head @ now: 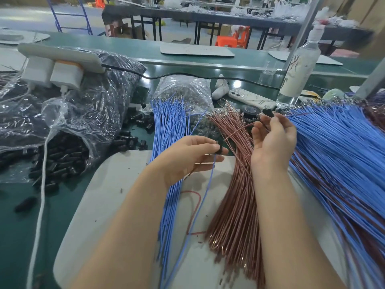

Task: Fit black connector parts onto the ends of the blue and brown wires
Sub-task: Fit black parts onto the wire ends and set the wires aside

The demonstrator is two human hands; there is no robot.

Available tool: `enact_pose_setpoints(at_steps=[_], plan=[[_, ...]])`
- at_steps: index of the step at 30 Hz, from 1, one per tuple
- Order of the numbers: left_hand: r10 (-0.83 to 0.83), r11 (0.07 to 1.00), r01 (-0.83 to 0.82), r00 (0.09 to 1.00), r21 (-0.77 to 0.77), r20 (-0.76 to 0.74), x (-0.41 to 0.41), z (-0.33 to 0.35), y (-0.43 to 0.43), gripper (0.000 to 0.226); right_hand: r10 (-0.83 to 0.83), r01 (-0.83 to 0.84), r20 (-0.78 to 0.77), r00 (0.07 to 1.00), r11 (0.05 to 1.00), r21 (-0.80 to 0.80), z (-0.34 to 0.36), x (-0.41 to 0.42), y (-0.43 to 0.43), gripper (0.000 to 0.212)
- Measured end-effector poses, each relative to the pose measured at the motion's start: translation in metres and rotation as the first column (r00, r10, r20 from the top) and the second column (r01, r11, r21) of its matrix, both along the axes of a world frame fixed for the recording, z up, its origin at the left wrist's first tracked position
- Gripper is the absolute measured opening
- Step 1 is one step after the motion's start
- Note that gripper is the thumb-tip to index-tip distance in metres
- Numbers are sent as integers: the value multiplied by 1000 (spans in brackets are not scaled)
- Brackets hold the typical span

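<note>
Head view: left hand (187, 159) is pinching a black connector (218, 150) and blue wire (210, 184) just left of the brown bundle (235, 205); right hand (273, 144) is gripping a brown wire (237, 132) above it. Judged: insertion pending, wire end needing alignment with connector.

blue wires (166, 122): smooth plastic | brown wires (235, 195): glossy, metal tips | black connector parts (130, 140): shiny plastic | bag (87, 109): clear crinkled film

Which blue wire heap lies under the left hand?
The narrow blue bundle, left of the brown wires; the wide blue heap lies beyond the right hand.
</note>
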State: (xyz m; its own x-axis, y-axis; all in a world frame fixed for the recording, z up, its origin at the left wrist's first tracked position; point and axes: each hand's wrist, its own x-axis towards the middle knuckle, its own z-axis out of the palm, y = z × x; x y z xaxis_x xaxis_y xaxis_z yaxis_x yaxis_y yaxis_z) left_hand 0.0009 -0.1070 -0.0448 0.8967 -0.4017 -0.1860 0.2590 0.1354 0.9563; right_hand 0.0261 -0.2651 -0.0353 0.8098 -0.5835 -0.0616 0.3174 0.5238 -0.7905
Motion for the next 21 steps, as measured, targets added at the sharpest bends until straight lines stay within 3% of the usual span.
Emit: enact_pose_setpoints(at_steps=[2,4,7,9,12,14,16,18,21], plan=[[43,999,-43,998,-8,38,2,-1,1,11,71,-71,3,997,996,46,1,2,0,8],[93,995,-91,993,-28,68,4,-1,1,12,227,-241,-109,968,959,-146,-1,4,5,12],[150,988,-146,984,-51,96,5,-2,0,15,410,-515,-311,857,697,-499,-9,0,21,17],[179,983,-175,978,-48,105,6,-2,1,16,384,-480,-292,876,629,-611,-11,-2,25,21],[210,977,-211,972,6,110,8,-3,4,14,158,-218,-151,976,695,-685,-8,0,16,21],[215,975,-221,969,34,122,9,-4,4,13,67,-91,-63,996,812,-577,-6,2,9,20],[234,969,-242,962,46,140,9,-6,3,13,112,-116,-34,993,903,-413,-5,2,9,19],[263,959,-276,951,64,162,11,-8,3,11,245,-248,-51,968,910,-333,-5,2,15,16],[305,945,-320,935,60,183,12,-9,2,11,325,-350,-134,936,817,-458,-9,2,24,18]])
